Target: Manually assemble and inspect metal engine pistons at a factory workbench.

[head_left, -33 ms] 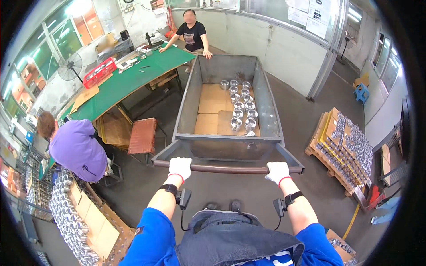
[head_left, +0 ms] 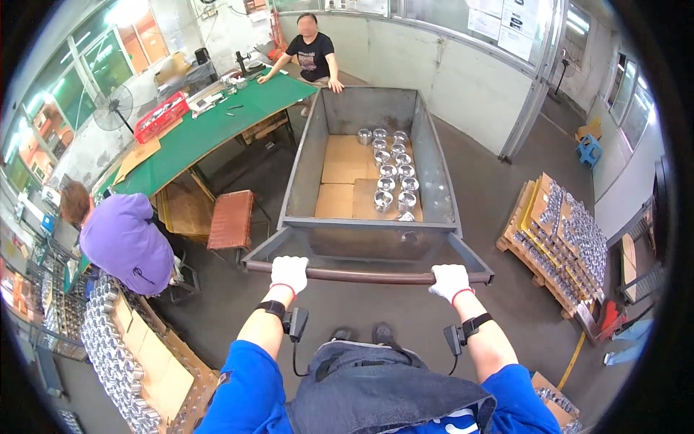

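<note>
Both my hands wear white gloves and grip the brown handle bar (head_left: 369, 277) of a grey metal cart (head_left: 441, 170). My left hand (head_left: 290, 273) is wrapped round the bar near its left end, and my right hand (head_left: 450, 281) closes on it near the right end. Inside the deep cart bed, shiny round metal parts (head_left: 387, 171) stand in rows along the right half. Beneath them lie sheets of brown cardboard (head_left: 335, 200), bare on the left side. A black strap with a small device sits on each of my wrists.
Behind the cart's far left corner, a person (head_left: 314, 58) rests a hand on its rim. A green-topped table (head_left: 217, 123) runs along the left, near a red-brown stool (head_left: 231, 219) and a seated person in purple (head_left: 126, 244). Pallets of metal parts (head_left: 560, 242) stand right.
The cart and my gloved hands have shifted very slightly to the left in view. My grip on the bar is the same.
</note>
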